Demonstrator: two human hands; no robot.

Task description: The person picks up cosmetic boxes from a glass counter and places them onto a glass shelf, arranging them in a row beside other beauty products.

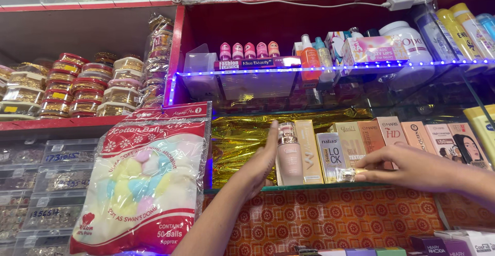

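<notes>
Foundation bottle against flat left hand; right hand pinches gold cap.

Glossy glass bottle, crinkled shiny gold foil.

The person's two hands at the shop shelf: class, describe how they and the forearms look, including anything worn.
Both hands, the left hand and the right hand, are bare, with no gloves. No rings, bracelets or watch show. The forearms are uncovered as far as the picture reaches, so no sleeves are visible. The fingernails look short and unpainted.
</notes>
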